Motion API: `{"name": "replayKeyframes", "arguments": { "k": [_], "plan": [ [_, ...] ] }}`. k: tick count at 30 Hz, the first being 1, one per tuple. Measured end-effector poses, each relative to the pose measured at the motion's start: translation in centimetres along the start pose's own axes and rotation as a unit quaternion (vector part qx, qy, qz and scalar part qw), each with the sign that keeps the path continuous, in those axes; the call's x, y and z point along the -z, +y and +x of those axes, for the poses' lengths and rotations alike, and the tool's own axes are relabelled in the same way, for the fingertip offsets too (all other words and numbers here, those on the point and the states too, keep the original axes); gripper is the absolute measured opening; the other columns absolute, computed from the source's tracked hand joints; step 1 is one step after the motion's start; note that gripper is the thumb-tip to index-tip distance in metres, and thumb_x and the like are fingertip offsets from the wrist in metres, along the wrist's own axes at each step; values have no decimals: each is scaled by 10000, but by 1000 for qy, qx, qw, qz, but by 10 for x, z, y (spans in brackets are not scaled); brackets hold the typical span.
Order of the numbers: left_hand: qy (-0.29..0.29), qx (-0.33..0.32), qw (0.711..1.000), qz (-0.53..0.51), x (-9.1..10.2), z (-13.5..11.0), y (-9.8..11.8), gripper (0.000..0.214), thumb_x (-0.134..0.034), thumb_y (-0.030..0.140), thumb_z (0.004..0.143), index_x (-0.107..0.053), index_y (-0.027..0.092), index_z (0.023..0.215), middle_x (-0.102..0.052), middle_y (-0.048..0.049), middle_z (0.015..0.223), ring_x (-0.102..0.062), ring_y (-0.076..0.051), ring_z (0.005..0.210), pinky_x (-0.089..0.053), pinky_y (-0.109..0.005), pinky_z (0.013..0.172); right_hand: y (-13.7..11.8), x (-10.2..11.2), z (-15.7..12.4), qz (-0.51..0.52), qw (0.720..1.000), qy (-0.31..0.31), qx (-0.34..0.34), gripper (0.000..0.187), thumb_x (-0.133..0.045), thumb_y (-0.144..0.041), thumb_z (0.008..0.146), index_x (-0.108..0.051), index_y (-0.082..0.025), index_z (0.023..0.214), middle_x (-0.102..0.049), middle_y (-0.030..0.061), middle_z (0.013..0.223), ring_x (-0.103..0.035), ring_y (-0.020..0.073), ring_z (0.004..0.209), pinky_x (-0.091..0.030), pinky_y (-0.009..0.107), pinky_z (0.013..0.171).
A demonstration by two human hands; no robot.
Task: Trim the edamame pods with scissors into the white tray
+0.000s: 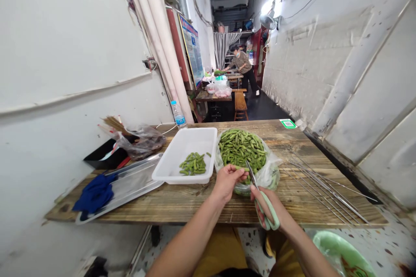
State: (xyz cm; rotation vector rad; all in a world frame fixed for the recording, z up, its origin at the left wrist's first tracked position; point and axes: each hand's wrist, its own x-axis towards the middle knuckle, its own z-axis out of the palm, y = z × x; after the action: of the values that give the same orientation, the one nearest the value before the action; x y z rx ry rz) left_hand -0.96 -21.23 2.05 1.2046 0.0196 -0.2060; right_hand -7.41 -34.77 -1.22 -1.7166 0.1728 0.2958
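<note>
My left hand (228, 180) pinches a green edamame pod (242, 169) at the near side of a clear plastic bag (274, 164) full of pods (238, 145). In my right hand (268, 207) are scissors (269, 214) with pale green handles. Their blades lie right by the pod's right end; whether they are apart there is too small to tell. Left of the bag stands a white plastic tub (172, 156), with a small heap of pods (194, 164) on its bottom.
A metal tray (130, 194) with a blue cloth (95, 194) and a black box (104, 158) lie left. A water bottle (178, 114) stands behind the tub. Metal skewers (328, 190) lie right; a green bin (344, 246) is below. A person (242, 62) leans over a far table.
</note>
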Motion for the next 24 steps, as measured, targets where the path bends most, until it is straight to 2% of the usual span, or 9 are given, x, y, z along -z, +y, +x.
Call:
{"name": "replayKeyframes", "arguments": {
  "k": [2,3,5,7,9,13,18,21,24],
  "plan": [
    [75,-89,984,134,17,5,10,148,-640,220,720,-508,157,744,-644,-43,732,-643,-184,751,-505,-362,781,3,1,-1,-28,999,-13,-16,528,-417,-729,752,-441,-202,760,-345,-103,400,-364,91,256,-313,199,223],
    [127,-145,954,231,27,7,18,96,-603,203,738,-537,156,787,-644,-57,778,-634,-201,807,-488,-386,818,5,1,-1,-37,999,-22,-20,522,-427,-723,753,-441,-202,766,-352,-103,411,-377,93,261,-316,199,222],
    [222,-234,844,429,45,11,33,198,-554,142,739,-597,160,931,-637,-105,988,-567,-258,1016,-405,-454,934,9,2,-3,-36,998,-43,-25,521,-427,-721,757,-442,-201,781,-376,-98,444,-406,92,282,-341,198,241],
    [260,-267,733,569,54,14,43,377,-529,100,734,-609,195,1090,-545,-126,1235,-416,-307,1213,-286,-506,1015,11,3,-5,-18,998,-54,-24,535,-407,-730,761,-444,-198,800,-413,-87,482,-432,86,315,-373,196,278],
    [224,-269,683,642,51,20,43,368,-526,132,770,-631,237,1107,-519,-104,1280,-372,-306,1233,-247,-506,1016,11,3,-6,4,998,-55,-19,555,-390,-744,759,-450,-196,824,-445,-75,501,-452,88,344,-390,197,310],
    [92,-241,657,709,26,39,22,214,-498,273,852,-706,233,823,-625,-83,972,-466,-270,1032,-284,-480,911,14,5,-7,27,999,-45,-11,585,-382,-768,742,-461,-195,833,-448,-68,507,-460,97,357,-399,209,327],
    [85,-185,619,758,7,57,8,262,-426,159,847,-681,144,787,-604,-142,922,-463,-293,982,-294,-457,815,17,7,-7,34,999,-34,-12,601,-402,-783,716,-450,-194,822,-434,-76,507,-448,93,353,-400,215,318],
    [94,-203,631,743,7,57,11,250,-425,138,836,-673,155,805,-612,-136,936,-465,-284,998,-280,-450,844,15,6,-7,34,999,-30,-6,607,-410,-787,708,-451,-191,821,-435,-78,503,-450,94,352,-402,217,316],
    [94,-218,683,690,10,50,13,188,-474,160,814,-662,176,825,-645,-99,914,-505,-254,995,-288,-426,886,11,4,-7,30,999,-36,1,608,-393,-786,718,-459,-191,824,-436,-76,487,-450,96,349,-401,214,320]
  ]
}}
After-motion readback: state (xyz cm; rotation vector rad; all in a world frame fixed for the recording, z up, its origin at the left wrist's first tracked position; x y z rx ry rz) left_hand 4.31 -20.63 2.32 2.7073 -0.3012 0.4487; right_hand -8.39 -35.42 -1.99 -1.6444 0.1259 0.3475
